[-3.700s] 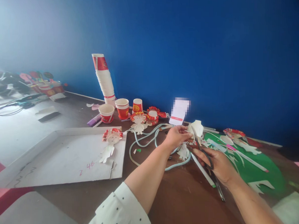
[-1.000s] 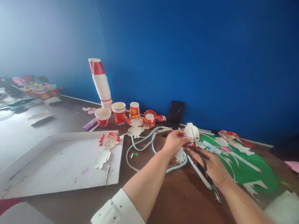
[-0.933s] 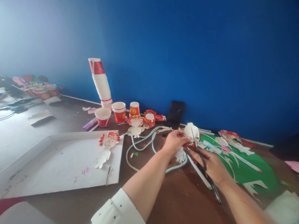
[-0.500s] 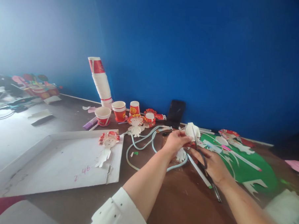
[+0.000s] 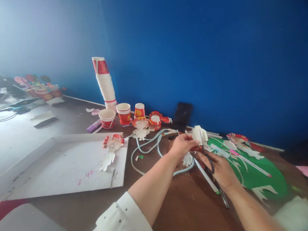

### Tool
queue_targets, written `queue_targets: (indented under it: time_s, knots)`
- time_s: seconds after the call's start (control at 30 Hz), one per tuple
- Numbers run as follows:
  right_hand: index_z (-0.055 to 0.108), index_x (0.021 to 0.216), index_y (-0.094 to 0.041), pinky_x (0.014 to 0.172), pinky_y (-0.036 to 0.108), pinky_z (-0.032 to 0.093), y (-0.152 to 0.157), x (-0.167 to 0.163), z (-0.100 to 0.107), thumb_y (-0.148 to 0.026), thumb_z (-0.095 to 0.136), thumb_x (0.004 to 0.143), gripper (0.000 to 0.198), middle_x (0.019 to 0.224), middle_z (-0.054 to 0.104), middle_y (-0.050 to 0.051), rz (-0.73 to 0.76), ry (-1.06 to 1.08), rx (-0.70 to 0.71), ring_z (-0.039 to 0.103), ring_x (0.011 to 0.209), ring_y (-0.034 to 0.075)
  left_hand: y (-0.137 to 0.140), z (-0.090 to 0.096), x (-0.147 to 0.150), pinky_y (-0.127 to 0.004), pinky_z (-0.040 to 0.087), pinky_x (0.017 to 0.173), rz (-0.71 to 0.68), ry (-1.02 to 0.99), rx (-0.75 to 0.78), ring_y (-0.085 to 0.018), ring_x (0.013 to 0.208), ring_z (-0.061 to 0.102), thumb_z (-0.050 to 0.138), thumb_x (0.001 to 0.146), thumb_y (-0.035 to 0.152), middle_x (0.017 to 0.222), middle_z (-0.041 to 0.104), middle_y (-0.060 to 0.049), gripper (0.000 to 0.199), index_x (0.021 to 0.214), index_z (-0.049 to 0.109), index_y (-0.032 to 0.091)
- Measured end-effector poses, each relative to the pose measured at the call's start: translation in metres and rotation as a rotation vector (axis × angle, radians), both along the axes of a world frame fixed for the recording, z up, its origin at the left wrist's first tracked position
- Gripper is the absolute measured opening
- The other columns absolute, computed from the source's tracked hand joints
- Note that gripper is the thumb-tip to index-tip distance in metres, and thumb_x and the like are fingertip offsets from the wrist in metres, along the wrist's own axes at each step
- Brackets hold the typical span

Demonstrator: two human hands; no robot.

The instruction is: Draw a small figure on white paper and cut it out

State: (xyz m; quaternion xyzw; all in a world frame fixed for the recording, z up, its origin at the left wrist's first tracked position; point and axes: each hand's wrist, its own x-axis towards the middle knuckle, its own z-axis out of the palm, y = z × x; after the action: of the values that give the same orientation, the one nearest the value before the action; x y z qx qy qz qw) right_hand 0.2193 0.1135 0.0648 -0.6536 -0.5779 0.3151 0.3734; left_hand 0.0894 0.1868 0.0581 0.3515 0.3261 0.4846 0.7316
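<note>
My left hand (image 5: 182,146) pinches a white and red piece of cut paper cup (image 5: 197,132) between thumb and fingers. In my right hand (image 5: 219,167) is a pair of black-handled scissors (image 5: 210,162), with its blades lying against the white part of the cup piece. The fingers of my right hand wrap around the handles. Below the hands lie a white paper cutout (image 5: 187,160) and a white marker with a green end (image 5: 207,175). A light blue cord (image 5: 133,159) loops over the table beside my left forearm.
At left a white box lid (image 5: 65,162) holds a paper doll (image 5: 113,145). Behind stand a leaning stack of paper cups (image 5: 105,86), several other cups (image 5: 123,114) and a dark phone (image 5: 182,116) against the blue wall. On the right a green sheet (image 5: 266,169) carries a pink-capped marker (image 5: 251,163) and scraps.
The view has shifted very slightly, moving everything a little to the right. Both hands keep nearly the same pose on the cup piece and scissors.
</note>
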Motion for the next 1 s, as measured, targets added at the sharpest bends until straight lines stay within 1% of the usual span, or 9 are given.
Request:
queue_targets:
  time_s: [0.07,0.2,0.33,0.53,0.63,0.7,0.77,0.83,1.0]
  knots:
    - [0.078,0.102,-0.027,0.067,0.028,0.051,0.001,0.002,-0.002,-0.059,0.065,0.077,0.043,0.075,0.074,0.000,0.005,-0.007,-0.010,0.067,0.082,0.025,0.000,0.001,0.000,-0.025,0.055,0.065,0.002,0.003,-0.005,-0.009,0.054,0.060,0.076,0.069,0.009,0.067,0.062,-0.001,0.022,0.078,0.057,0.012]
    - [0.077,0.105,-0.028,0.067,0.029,0.049,0.002,0.004,-0.006,-0.056,0.065,0.078,0.040,0.073,0.072,-0.001,0.022,-0.031,-0.015,0.066,0.076,0.024,-0.001,0.000,0.000,-0.026,0.055,0.065,0.006,0.001,-0.005,-0.010,0.055,0.062,0.076,0.069,0.009,0.068,0.063,-0.001,0.022,0.079,0.057,0.012]
    - [0.076,0.105,-0.027,0.067,0.029,0.049,0.002,0.003,-0.006,-0.056,0.064,0.080,0.041,0.073,0.072,0.000,0.051,-0.020,-0.013,0.066,0.076,0.024,0.001,-0.004,0.001,-0.026,0.054,0.065,0.008,0.014,0.009,-0.011,0.057,0.063,0.079,0.067,0.012,0.070,0.064,-0.003,0.025,0.080,0.058,0.012]
    - [0.076,0.101,-0.027,0.055,0.025,0.047,0.000,0.000,-0.005,-0.051,0.070,0.076,0.035,0.066,0.069,-0.002,0.112,0.098,-0.118,0.061,0.060,0.017,0.010,-0.010,-0.003,-0.022,0.051,0.061,0.136,0.034,0.047,-0.010,0.057,0.062,0.076,0.069,0.017,0.069,0.063,-0.001,0.020,0.080,0.059,0.014]
    - [0.076,0.100,-0.025,0.054,0.025,0.047,0.000,0.000,-0.008,-0.048,0.073,0.073,0.035,0.066,0.070,-0.003,0.014,0.173,-0.111,0.063,0.060,0.017,0.014,-0.011,-0.006,-0.020,0.047,0.056,0.201,0.079,0.074,-0.008,0.054,0.058,0.073,0.072,0.018,0.068,0.062,0.000,0.016,0.083,0.061,0.014]
    - [0.074,0.103,-0.023,0.054,0.025,0.048,0.001,-0.001,-0.010,-0.047,0.076,0.070,0.041,0.071,0.073,-0.001,-0.136,0.268,-0.024,0.065,0.063,0.018,0.015,-0.010,-0.006,-0.019,0.046,0.055,0.191,0.092,0.089,-0.008,0.053,0.056,0.070,0.074,0.016,0.068,0.062,-0.001,0.011,0.082,0.062,0.014]
    - [0.072,0.107,-0.023,0.056,0.025,0.049,0.004,-0.002,-0.011,-0.044,0.079,0.068,0.045,0.077,0.074,0.000,-0.261,0.418,0.124,0.068,0.069,0.019,0.013,-0.010,-0.005,-0.019,0.046,0.056,0.156,0.106,0.099,-0.008,0.054,0.056,0.069,0.073,0.014,0.068,0.063,-0.001,0.009,0.079,0.062,0.014]
    - [0.071,0.108,-0.023,0.051,0.023,0.046,0.007,-0.003,-0.011,-0.040,0.081,0.065,0.047,0.080,0.075,0.001,-0.283,0.545,0.204,0.068,0.071,0.019,0.010,-0.012,-0.002,-0.020,0.047,0.060,0.125,0.116,0.120,-0.008,0.057,0.057,0.069,0.073,0.014,0.069,0.064,-0.001,0.009,0.079,0.062,0.014]
    - [0.070,0.104,-0.022,0.049,0.021,0.047,0.008,-0.006,-0.010,-0.032,0.086,0.060,0.048,0.075,0.074,0.000,-0.306,0.713,0.162,0.069,0.067,0.017,0.004,-0.020,0.005,-0.020,0.046,0.064,0.096,0.222,0.235,-0.010,0.063,0.058,0.070,0.073,0.016,0.071,0.065,-0.001,0.009,0.078,0.062,0.015]
